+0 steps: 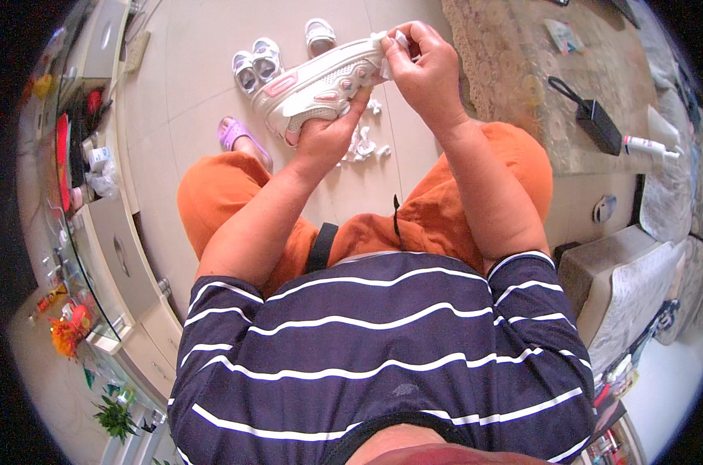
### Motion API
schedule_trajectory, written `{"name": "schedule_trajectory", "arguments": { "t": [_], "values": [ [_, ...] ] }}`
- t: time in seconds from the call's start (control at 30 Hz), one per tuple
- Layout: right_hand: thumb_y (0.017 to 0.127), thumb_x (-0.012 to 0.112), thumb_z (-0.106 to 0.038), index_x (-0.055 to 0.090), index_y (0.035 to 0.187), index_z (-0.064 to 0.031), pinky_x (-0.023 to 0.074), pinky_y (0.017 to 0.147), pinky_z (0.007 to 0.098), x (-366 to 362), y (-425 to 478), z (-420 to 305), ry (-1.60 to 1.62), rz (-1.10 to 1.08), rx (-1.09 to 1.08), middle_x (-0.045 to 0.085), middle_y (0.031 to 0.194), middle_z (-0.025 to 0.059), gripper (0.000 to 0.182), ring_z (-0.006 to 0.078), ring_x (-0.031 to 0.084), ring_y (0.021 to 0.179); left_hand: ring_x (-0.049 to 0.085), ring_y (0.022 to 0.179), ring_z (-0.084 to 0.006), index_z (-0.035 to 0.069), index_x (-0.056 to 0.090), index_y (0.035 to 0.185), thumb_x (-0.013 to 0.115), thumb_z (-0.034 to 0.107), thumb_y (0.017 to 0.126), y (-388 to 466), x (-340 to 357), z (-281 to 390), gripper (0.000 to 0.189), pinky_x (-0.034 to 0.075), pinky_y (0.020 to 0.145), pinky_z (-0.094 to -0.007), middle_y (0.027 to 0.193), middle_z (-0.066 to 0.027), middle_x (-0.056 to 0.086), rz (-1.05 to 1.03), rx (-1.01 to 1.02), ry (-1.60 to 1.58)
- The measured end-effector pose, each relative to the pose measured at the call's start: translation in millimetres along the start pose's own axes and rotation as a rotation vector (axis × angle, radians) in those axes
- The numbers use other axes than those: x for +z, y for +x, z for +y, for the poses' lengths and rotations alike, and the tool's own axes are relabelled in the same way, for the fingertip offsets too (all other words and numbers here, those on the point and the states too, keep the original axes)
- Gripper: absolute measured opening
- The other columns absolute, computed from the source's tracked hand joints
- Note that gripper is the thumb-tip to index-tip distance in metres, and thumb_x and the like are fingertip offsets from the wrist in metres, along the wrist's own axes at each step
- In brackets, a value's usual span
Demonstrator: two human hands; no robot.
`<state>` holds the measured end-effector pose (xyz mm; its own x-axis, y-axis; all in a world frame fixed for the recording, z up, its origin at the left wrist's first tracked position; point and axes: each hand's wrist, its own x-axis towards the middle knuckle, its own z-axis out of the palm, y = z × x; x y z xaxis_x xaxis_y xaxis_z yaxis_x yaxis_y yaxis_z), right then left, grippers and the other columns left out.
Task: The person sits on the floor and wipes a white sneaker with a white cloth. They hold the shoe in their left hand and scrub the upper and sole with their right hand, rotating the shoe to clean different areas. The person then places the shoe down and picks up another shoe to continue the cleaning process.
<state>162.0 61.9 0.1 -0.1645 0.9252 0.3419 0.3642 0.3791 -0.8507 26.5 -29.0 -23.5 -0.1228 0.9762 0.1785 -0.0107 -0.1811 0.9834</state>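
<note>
A white sneaker with pink accents (319,81) is held up over the floor, its sole edge turned up and away from me and one end pointing to the upper right. My left hand (328,136) grips it from below, thumb along the side; the other fingers are hidden by the shoe. At the shoe's upper right end, my right hand (427,64) pinches a crumpled white tissue (389,63) against or close to the shoe; exact contact is hard to see. Beneath, several crumpled white tissue scraps (363,144) lie on the tiles.
Beyond the sneaker stand a pair of small white shoes (266,60) and a single white shoe (320,36). My left foot wears a purple slipper (233,133). A covered table (514,75) at right bears a black box with a strap (599,127) and a white tube (648,145). Cabinets (118,250) line the left.
</note>
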Motion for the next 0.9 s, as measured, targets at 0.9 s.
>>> {"name": "schedule_trajectory", "arguments": {
  "t": [0.9],
  "values": [
    [0.084,0.063,-0.006,0.059,0.087,-0.0008,0.0461,0.059,0.0323,12,-11,4,0.06,0.136,0.05,0.058,0.077,0.0111,0.007,0.0195,0.056,0.062,0.058,0.11,-0.0269,0.001,0.044,0.129,0.05,0.021,0.098,15,-28,10,0.037,0.047,0.098,-0.0443,0.12,-0.0131,0.058,0.107,-0.615,-1.283]
  ]
}}
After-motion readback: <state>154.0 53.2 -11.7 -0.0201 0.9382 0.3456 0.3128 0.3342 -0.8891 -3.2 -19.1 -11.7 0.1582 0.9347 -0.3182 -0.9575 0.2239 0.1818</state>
